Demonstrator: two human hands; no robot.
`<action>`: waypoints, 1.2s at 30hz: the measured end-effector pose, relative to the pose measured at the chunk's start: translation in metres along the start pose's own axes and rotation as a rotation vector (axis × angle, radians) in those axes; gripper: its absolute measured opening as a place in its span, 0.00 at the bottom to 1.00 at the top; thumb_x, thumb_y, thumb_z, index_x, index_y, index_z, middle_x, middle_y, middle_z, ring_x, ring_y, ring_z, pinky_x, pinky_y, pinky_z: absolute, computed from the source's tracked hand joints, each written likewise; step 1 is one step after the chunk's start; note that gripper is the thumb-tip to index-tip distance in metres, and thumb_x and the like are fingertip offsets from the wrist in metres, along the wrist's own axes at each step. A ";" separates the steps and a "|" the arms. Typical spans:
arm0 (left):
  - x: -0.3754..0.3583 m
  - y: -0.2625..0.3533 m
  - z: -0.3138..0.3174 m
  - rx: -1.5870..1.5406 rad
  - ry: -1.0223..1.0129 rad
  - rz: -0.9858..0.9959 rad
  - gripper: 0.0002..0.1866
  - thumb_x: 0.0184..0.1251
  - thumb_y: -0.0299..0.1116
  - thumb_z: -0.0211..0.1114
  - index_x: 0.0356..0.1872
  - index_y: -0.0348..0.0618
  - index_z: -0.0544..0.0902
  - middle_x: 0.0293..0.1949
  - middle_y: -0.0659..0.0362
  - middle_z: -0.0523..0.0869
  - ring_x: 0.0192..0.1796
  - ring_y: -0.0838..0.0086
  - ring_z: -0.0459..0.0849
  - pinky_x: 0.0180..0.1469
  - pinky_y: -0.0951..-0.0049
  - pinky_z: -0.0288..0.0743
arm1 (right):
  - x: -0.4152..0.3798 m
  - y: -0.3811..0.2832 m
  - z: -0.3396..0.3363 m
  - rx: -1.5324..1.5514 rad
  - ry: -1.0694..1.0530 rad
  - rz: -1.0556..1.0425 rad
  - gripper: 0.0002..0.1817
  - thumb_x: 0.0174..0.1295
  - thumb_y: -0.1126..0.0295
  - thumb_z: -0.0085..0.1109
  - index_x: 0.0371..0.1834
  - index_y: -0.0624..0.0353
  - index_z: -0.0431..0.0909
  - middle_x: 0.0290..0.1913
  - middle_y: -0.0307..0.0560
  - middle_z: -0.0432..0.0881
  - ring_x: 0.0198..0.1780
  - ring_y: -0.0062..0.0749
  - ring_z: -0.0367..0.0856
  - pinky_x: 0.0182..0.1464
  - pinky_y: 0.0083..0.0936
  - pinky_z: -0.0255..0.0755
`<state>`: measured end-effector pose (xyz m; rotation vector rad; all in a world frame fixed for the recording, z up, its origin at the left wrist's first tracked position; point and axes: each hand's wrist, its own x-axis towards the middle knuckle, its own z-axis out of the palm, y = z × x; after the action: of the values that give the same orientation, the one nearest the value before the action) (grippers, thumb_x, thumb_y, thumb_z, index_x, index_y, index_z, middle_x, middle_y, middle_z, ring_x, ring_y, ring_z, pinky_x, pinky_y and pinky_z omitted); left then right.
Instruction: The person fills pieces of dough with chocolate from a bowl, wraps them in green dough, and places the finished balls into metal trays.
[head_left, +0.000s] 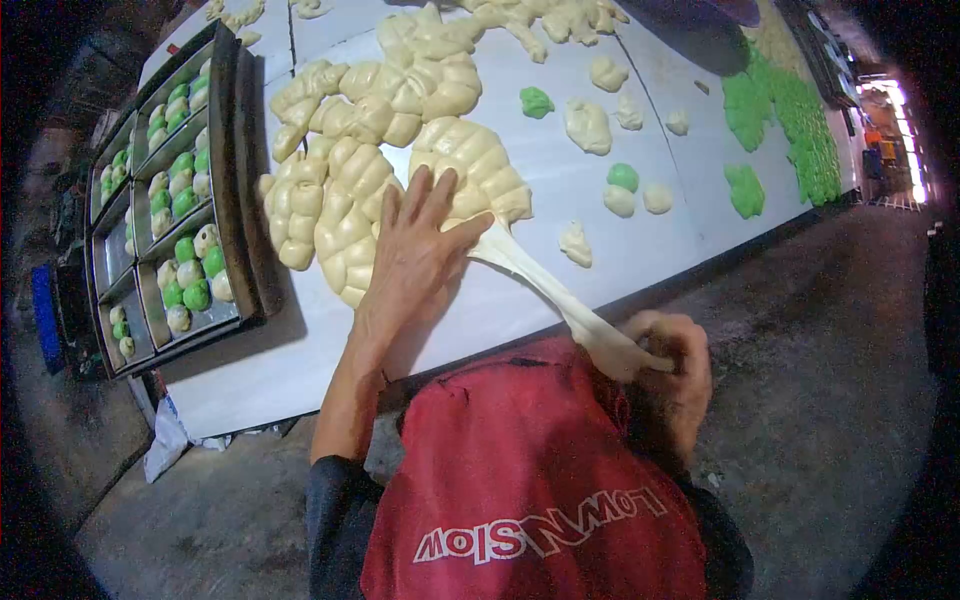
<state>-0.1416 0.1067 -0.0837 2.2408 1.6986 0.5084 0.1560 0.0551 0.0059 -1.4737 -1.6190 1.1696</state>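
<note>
My left hand (422, 245) lies with fingers stretched out and spread, pressing on the lower edge of a pale, segmented slab of dough (475, 165). From beside its thumb a stretched strip of dough (545, 285) runs down to the right, past the table's near edge. The strip's far end is gripped by my right hand (680, 375), fingers curled around it in front of the red shirt. More cream dough pieces (350, 215) lie left of my left hand.
At the left stands a dark divided tray (225, 215) holding several green and white dough balls. Small green and cream lumps (620, 190) are scattered across the white table (690, 210). Green dough sheets (795, 125) lie at the right end.
</note>
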 end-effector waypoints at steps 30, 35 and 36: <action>0.013 0.085 0.032 -1.628 0.013 -0.629 0.20 0.65 0.26 0.72 0.58 0.36 0.80 0.48 0.56 0.88 0.48 0.75 0.85 0.52 0.74 0.81 | 0.106 0.041 0.016 0.009 -0.060 0.103 0.36 0.59 0.52 0.74 0.64 0.60 0.72 0.55 0.57 0.84 0.50 0.41 0.87 0.48 0.32 0.81; 0.022 0.080 0.022 -1.590 -0.187 -0.512 0.21 0.66 0.26 0.71 0.59 0.35 0.80 0.48 0.58 0.88 0.47 0.77 0.85 0.51 0.76 0.80 | 0.122 0.054 0.021 0.374 -0.558 -0.065 0.34 0.66 0.56 0.67 0.73 0.53 0.69 0.58 0.50 0.82 0.54 0.32 0.81 0.56 0.30 0.76; 0.021 0.081 0.023 -1.548 -0.143 -0.474 0.19 0.66 0.26 0.69 0.58 0.34 0.81 0.46 0.58 0.88 0.46 0.77 0.85 0.51 0.75 0.80 | 0.127 0.037 0.011 0.153 -0.658 -0.032 0.28 0.69 0.60 0.64 0.70 0.57 0.73 0.52 0.46 0.84 0.50 0.29 0.80 0.55 0.27 0.75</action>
<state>-0.0564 0.1053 -0.0680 0.7159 0.9733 0.9958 0.1406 0.1763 -0.0451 -1.0079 -1.8961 1.8424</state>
